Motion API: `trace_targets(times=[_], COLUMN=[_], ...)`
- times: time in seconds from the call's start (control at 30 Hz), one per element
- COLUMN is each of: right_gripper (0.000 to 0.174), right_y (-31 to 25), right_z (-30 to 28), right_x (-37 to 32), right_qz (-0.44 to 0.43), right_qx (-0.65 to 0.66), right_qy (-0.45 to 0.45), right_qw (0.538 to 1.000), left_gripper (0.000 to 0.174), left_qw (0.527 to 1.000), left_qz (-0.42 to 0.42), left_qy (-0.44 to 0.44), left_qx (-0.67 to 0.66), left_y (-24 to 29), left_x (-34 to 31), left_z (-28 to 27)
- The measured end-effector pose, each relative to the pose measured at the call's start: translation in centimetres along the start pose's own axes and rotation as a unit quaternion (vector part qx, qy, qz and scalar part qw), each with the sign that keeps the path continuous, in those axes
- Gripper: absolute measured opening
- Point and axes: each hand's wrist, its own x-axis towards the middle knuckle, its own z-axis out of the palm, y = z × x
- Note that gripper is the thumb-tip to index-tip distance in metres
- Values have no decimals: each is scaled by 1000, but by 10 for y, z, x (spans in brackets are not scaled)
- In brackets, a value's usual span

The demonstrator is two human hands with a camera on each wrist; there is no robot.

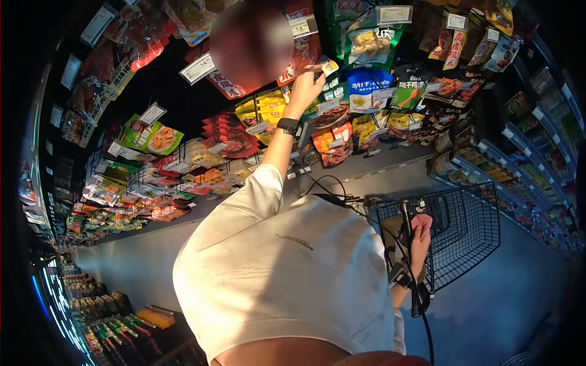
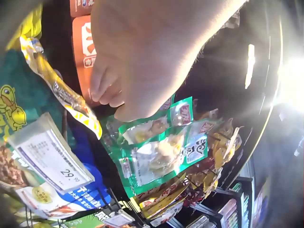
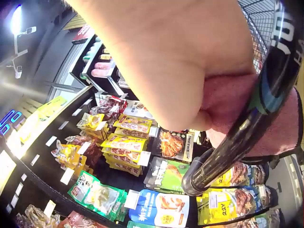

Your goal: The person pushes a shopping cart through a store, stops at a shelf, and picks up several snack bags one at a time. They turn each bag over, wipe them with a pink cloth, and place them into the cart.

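In the head view my left hand (image 1: 305, 91) reaches up to the hanging snack bags and pinches a small yellow-and-white snack packet (image 1: 329, 67) at its fingertips. The left wrist view shows that packet (image 2: 61, 90) nearly edge-on beside the curled fingers; the thumb is hidden. Just beyond the hand hang green nut-like snack bags (image 2: 161, 152) and a red-orange bag (image 2: 81, 52). Low on the right, my right hand (image 1: 420, 244) grips a pink soft cloth-like thing (image 3: 280, 118) beside the black cart handle (image 3: 237, 137). Most of its fingers are hidden in the right wrist view.
A black wire shopping cart (image 1: 464, 238) stands at the right. Price tags (image 2: 52, 159) stick out before the hanging bags. Another stocked shelf (image 1: 519, 152) lines the right side. Black cables (image 1: 332, 183) loop between my body and the rack.
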Motion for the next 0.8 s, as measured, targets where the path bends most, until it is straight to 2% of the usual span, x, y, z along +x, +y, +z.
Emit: trace_targets(times=[0.03,0.1,0.17,0.3,0.33,0.43,0.47,0.57,0.6,0.7,0.73,0.77,0.8], right_gripper=[42,37,41,44,44,44,44,43,43,45,47,49,48], right_y=[5,6,7,3,3,5,7,-8,-14,2,7,22,-4], right_z=[4,8,12,15,15,16,16,15,15,8,-3,-11,-16], right_x=[0,-4,-6,-8,-9,-7,-8,-13,-12,-5,2,13,15], right_qz=[-6,-6,-7,9,9,6,5,20,28,-20,14,6,-2], right_qx=[5,-8,-31,-56,-60,-72,-78,-63,-54,-3,-3,-12,18], right_qy=[2,-2,10,15,17,25,27,20,17,70,59,83,101], right_qw=[1000,1000,999,998,998,997,997,998,998,997,998,996,995], left_gripper=[44,51,53,45,48,37,28,27,25,28,30,33,35], left_qw=[999,997,990,980,971,964,966,974,979,993,991,990,987], left_qz=[34,49,53,24,7,34,40,68,90,66,73,80,86], left_qy=[-8,-18,-4,53,34,35,39,39,69,94,107,120,132], left_qx=[33,62,129,189,236,261,253,214,167,36,17,-2,-21], left_y=[-5,-12,-13,-20,-20,-20,-20,5,14,55,68,80,93], left_x=[5,15,17,23,25,23,23,14,8,-13,-20,-26,-32], left_z=[7,24,36,52,52,53,53,38,32,3,-8,-19,-28])
